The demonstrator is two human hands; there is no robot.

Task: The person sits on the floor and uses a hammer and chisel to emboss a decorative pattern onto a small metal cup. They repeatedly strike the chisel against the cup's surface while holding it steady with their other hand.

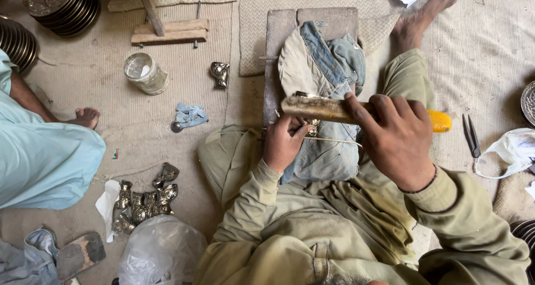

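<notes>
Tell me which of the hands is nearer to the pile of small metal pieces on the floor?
Left. The left hand is on the side facing the pile of small metal pieces; the right hand grips the brush farther away.

denim cloth [326,67]: faded blue | file handle [440,121]: yellow | sleeves [446,218]: olive

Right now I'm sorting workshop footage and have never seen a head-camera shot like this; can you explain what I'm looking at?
There is one picture, taken from a camera on a person's head, looking down at their lap and hands as they sit on a matted floor. The right hand grips a worn file-like tool with a yellow handle, laid across a padded block wrapped in denim rags. The fingers of the left hand pinch a small metal piece under the tool. On the floor to the left lie a heap of similar metal pieces, a glass jar and a clear plastic bag. Scissors lie to the right. Another person in light blue clothing sits at the left edge.
</notes>
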